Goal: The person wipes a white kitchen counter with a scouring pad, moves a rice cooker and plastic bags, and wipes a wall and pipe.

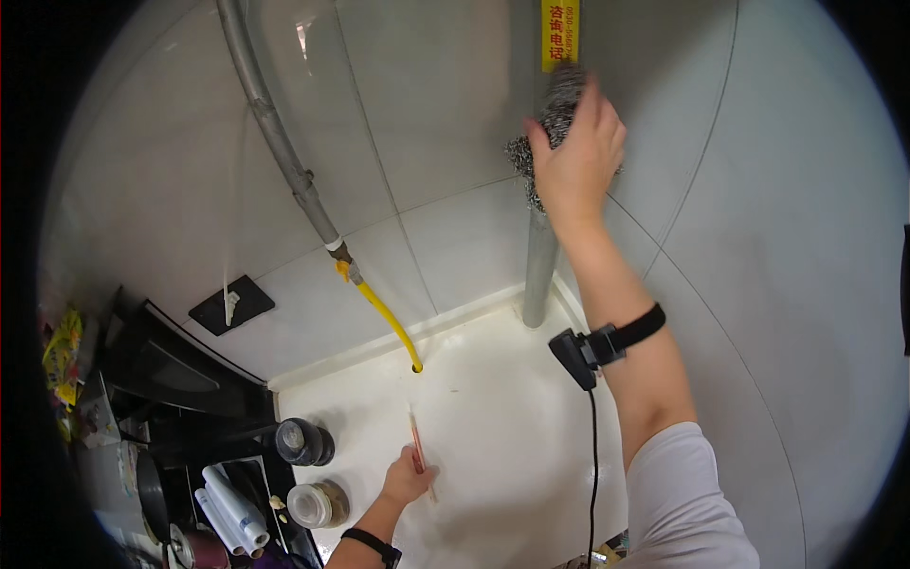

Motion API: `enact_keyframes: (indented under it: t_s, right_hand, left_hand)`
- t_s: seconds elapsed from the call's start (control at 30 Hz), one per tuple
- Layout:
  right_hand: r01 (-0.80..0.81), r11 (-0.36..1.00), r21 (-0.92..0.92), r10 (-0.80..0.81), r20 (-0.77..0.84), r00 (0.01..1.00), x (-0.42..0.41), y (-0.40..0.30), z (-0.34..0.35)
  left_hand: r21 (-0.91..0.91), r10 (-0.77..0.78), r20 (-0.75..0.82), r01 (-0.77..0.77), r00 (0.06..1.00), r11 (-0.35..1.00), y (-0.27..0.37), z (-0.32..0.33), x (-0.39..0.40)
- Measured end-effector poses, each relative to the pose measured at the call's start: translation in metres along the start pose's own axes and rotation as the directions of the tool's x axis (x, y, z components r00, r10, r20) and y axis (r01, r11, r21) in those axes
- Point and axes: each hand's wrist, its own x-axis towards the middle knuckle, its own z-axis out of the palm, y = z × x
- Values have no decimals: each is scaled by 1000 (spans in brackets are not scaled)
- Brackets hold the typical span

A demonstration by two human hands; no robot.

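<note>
My right hand (579,160) is raised in the corner and wraps a grey shaggy scrubbing cloth (561,107) around a grey vertical pipe (540,270). Hand and cloth are slightly blurred. Just above the cloth, a yellow label (559,32) with writing is stuck on the pipe. The pipe's foot meets the white countertop (526,419) near the back ledge. Lower down, my left hand (409,475) grips a thin orange-and-white stick (417,439) over the countertop. What kind of tool the stick is cannot be made out.
A yellow gas hose (389,320) runs from a valve on a grey wall pipe (274,135) into a counter hole. At left are a dark-lidded jar (298,441), a pale-lidded jar (313,505), plastic-film rolls (231,508) and a black pan (151,484). A black cable (593,462) hangs from my right forearm.
</note>
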Motion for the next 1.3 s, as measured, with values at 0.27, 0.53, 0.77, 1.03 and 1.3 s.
enact_keyframes:
  t_s: [0.27,0.53,0.77,1.03,1.3]
  right_hand:
    - [713,667,-218,-559,487,672,-126,76,-2]
    - [843,400,-360,-411,751,516,30,-31,-25]
    - [971,236,-48,-306,944,121,-202,66,28]
    - [533,815,-226,-6,917,399,-234,129,-61]
    - [196,925,-325,111,725,680,-237,179,7]
  left_hand:
    - [-14,123,-35,-124,992,992,11,2,1]
    - [-41,70,-43,-72,997,997,1,-1,6]
    - [-248,23,-27,-29,999,968,0,1,6]
    - [-258,32,-38,-41,999,965,2,-1,-2]
    - [-279,30,-15,-33,999,960,19,11,6]
